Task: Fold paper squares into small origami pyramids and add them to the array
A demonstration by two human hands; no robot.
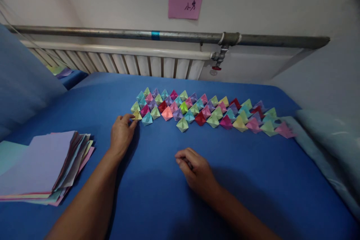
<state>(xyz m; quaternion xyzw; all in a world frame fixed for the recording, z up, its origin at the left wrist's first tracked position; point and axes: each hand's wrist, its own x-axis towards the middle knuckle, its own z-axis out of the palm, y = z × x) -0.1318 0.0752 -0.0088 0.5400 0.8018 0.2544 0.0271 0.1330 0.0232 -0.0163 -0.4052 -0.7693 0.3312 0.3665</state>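
Observation:
My left hand (123, 132) reaches to the left end of several staggered rows of small folded-paper diamonds. Its thumb and fingers pinch a yellow paper diamond (137, 115) at the edge of the rows. Right beside that piece lies a light blue paper diamond (147, 119). My right hand (195, 168) is closed, in front of the rows and apart from them; a dark spot shows between its fingers, but I cannot make out what it is. Nearest to it is a pale green paper diamond (182, 124), which sits in front of its neighbours.
A thick stack of coloured paper sheets (53, 157) lies on the blue surface (146, 202) at left. Behind stand a white radiator (154, 65), a metal pipe (120, 33) and a red-handled valve (216, 68). Bundled light blue fabric (332, 138) lies along the right edge.

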